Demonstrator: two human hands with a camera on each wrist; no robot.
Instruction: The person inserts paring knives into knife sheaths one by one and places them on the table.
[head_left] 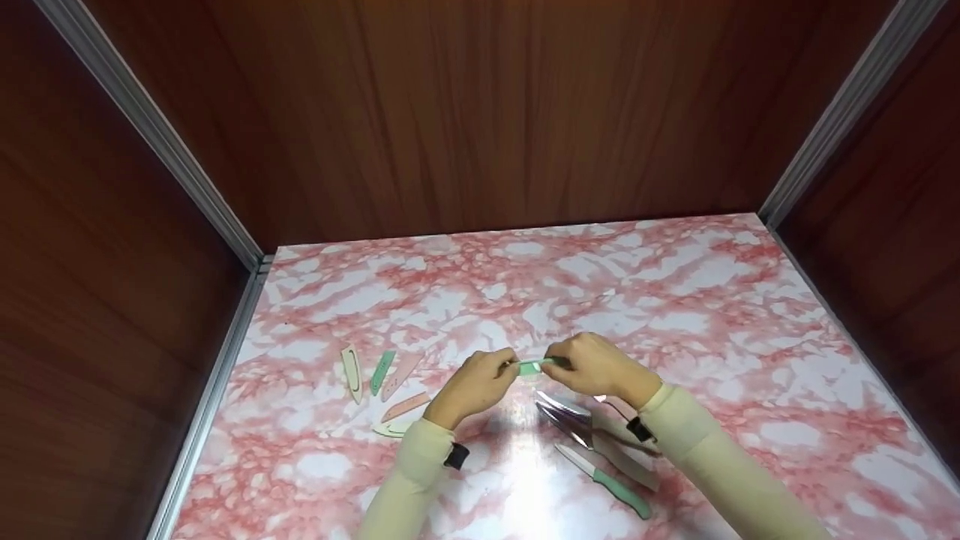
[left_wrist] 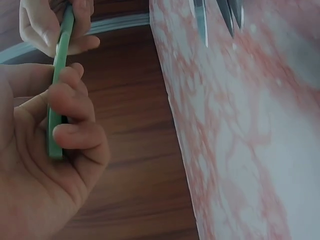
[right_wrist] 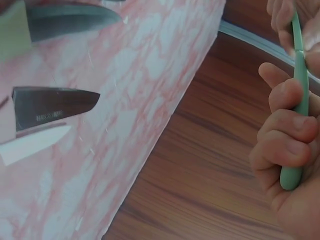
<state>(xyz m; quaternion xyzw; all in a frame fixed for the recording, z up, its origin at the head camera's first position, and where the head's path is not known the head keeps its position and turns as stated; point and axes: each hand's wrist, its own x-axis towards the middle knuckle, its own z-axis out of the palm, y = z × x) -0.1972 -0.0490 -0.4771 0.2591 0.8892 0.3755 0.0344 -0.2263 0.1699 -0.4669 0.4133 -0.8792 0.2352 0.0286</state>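
Above the middle of the table, my left hand [head_left: 474, 382] grips a green blade sheath [left_wrist: 55, 135], its fingers curled round the flat end. My right hand [head_left: 596, 365] holds the green handle of a knife [right_wrist: 301, 75], with the rounded butt sticking out below the fingers. Handle and sheath lie in one line and meet at a thin seam in the right wrist view; no blade shows between them. Below the right hand, a second green-handled knife [head_left: 616, 491] with a white blade lies on the table, beside knives [head_left: 622, 457] with dark metal blades.
Left of the hands lie several loose sheaths: a cream one [head_left: 351, 373], a green one [head_left: 382, 373], a pink one [head_left: 401, 375], another pink one [head_left: 405, 406] and a cream one [head_left: 391, 427] partly behind the left arm. Wooden panels [head_left: 480, 112] enclose the red-and-white marbled table [head_left: 480, 292].
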